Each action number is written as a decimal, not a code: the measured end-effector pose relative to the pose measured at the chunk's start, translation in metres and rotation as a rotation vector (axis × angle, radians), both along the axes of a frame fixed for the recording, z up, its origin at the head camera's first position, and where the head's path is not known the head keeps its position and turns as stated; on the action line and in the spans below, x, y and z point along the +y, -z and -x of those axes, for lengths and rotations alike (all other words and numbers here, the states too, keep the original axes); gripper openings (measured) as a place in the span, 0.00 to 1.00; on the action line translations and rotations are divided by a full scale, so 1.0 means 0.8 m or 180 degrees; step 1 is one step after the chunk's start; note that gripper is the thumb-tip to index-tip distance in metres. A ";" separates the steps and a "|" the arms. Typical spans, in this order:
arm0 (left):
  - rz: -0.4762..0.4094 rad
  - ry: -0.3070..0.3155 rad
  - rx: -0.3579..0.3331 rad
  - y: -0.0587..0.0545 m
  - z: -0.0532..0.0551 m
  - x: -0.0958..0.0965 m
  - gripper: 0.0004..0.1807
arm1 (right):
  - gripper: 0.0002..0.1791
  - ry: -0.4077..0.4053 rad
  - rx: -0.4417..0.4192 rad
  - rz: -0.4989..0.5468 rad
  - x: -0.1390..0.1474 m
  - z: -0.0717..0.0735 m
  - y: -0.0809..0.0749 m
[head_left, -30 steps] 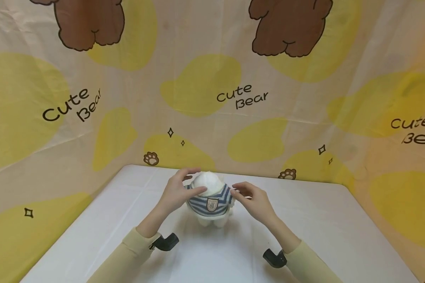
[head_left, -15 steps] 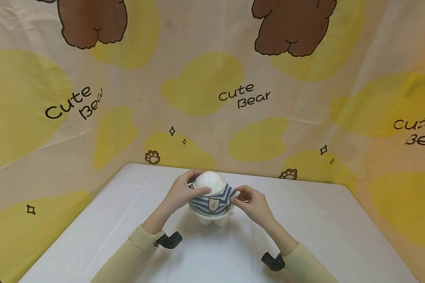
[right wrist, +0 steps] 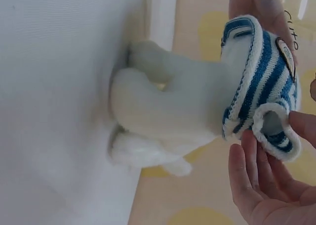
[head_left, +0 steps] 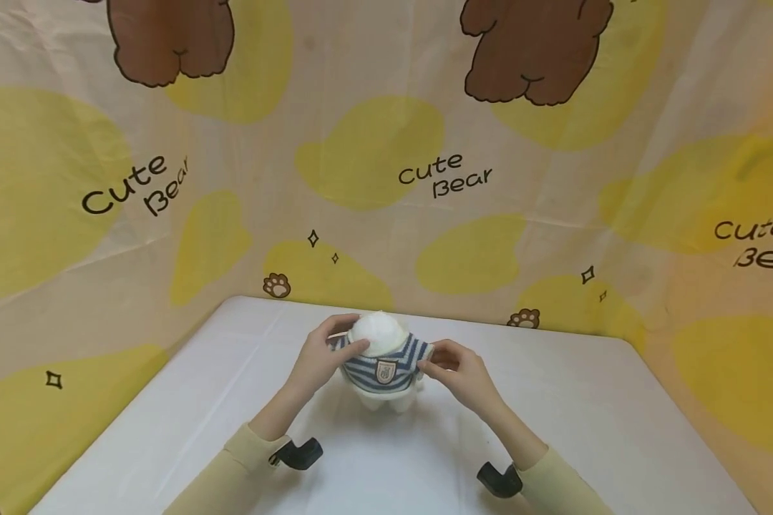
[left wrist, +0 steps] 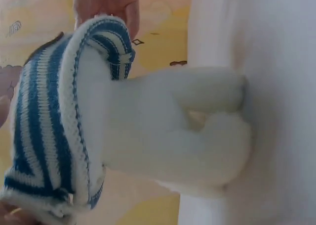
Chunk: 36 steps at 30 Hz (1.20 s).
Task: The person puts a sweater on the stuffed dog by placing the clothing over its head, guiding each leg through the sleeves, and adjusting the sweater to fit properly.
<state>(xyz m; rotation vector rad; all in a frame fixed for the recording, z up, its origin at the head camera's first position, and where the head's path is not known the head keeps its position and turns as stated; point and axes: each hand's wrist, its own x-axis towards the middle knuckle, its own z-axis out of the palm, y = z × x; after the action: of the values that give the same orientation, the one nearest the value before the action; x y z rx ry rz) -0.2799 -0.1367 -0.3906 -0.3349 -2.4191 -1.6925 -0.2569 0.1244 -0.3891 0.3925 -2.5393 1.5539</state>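
A white plush toy (left wrist: 148, 121) stands upright on its legs on the white table, its round head (head_left: 378, 332) toward the top in the head view. It wears a blue-and-white striped knit sweater (right wrist: 266, 69) with a shield-shaped badge (head_left: 386, 371). My left hand (head_left: 317, 357) grips the sweater's left sleeve, thumb lying near the neckline. On the other side my right hand (head_left: 464, 375) pinches the right sleeve at its cuff and holds it out sideways. The cuff's round opening (right wrist: 276, 128) faces the right wrist camera, with no plush arm showing through it. The sweater's hem hangs flared around the body.
The white table (head_left: 386, 472) ends at a cloth backdrop (head_left: 361, 157) with bear prints and yellow patches, which also rises along both sides. A black wrist camera mount (head_left: 299, 453) sits on the left sleeve cuff, another mount (head_left: 500, 479) on the right.
My left hand first closed in beside the toy's head, then shifted slightly left, drawing the sleeve outward. The right hand took the right cuff and pulled it outward.
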 end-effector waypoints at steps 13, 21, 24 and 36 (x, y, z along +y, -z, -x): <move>0.0084 0.0407 0.0228 -0.014 0.005 -0.026 0.35 | 0.22 0.0144 0.0526 0.0063 -0.006 -0.011 -0.004; 0.0354 0.0898 -0.0041 -0.036 0.035 -0.001 0.35 | 0.19 0.0477 0.1599 -0.0101 -0.024 -0.028 -0.008; 0.0450 0.0937 -0.0032 -0.038 0.037 0.006 0.34 | 0.15 0.0328 0.1315 0.0023 -0.029 -0.037 -0.008; 0.0714 0.0975 -0.0129 -0.041 0.034 0.019 0.36 | 0.17 -0.0163 -0.0384 0.0176 -0.030 -0.043 -0.001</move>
<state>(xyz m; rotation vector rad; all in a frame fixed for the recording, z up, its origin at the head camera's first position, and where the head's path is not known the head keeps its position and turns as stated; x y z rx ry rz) -0.3067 -0.1212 -0.3578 -0.7432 -2.7074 -1.5458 -0.2228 0.1003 -0.3884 0.3707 -2.5871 1.7115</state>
